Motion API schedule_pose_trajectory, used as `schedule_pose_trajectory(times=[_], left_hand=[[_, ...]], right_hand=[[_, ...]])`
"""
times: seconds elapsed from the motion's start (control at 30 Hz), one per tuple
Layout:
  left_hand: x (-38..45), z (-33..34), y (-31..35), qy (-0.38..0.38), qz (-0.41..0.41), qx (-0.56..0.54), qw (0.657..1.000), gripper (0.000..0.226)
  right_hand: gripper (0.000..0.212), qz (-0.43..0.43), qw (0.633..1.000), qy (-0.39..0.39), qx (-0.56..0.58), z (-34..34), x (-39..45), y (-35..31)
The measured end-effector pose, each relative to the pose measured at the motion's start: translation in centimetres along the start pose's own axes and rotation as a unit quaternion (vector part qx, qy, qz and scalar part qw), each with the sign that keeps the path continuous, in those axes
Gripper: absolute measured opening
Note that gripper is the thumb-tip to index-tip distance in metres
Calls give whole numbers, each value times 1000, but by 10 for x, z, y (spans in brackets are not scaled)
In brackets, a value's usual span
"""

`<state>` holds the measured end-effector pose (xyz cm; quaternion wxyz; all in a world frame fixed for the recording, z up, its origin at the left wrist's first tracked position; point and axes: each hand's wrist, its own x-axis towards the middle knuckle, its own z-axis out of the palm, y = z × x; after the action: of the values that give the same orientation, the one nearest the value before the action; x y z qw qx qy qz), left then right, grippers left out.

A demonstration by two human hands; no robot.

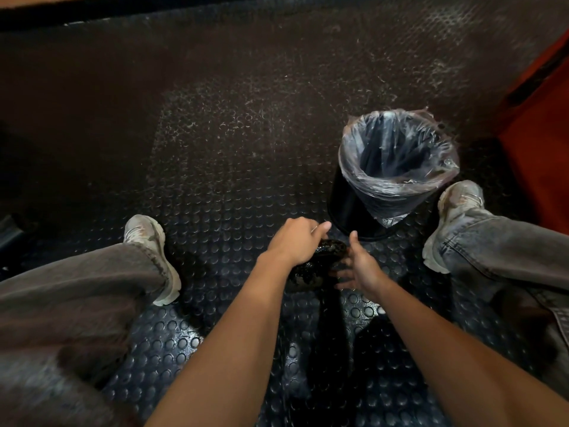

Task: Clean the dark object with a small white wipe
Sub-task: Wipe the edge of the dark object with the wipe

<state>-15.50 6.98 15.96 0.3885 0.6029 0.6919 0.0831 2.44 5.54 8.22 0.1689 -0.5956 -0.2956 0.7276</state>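
Black and glossy, the dark object (320, 263) sits low between our knees, just above the studded rubber floor (215, 180). Our left hand (295, 241) curls closed over its top; a thin pale sliver shows at the fingertips, too small to say whether it is the wipe. Our right hand (360, 266) is open, fingers spread against the object's right side. Just beyond the hands stands a black bin (348, 204) lined with a clear bag (397, 167), between our pale shoes.

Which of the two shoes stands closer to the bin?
The right shoe: it almost touches the lined bin. The left shoe stands far across the floor.
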Motion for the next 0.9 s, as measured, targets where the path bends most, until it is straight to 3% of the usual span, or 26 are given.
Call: schedule_pose_trajectory(times=[0.1,0.2,0.33,0.5,0.7,0.9], left_hand=[[-17,1,-6,56,20,-48,997,48],[-25,-3,-23,106,-12,-46,993,50],[-5,-7,-28,48,-91,41,994,52],[1,0,-2,-6,-13,2,1000,49],[-25,-18,-28,109,-13,-41,993,50],[3,-18,-15,-6,-38,19,999,53]], right_hand=[[94,-5,1000,-1,4,0,-1,-1],[98,-2,1000,-1,4,0,-1,-1],[95,-3,1000,0,4,1,-1,-2],[96,-4,1000,-6,-4,-1,0,-2],[92,-1,1000,3,7,-1,-1,-2],[93,1,1000,0,-1,-1,-1,-3]])
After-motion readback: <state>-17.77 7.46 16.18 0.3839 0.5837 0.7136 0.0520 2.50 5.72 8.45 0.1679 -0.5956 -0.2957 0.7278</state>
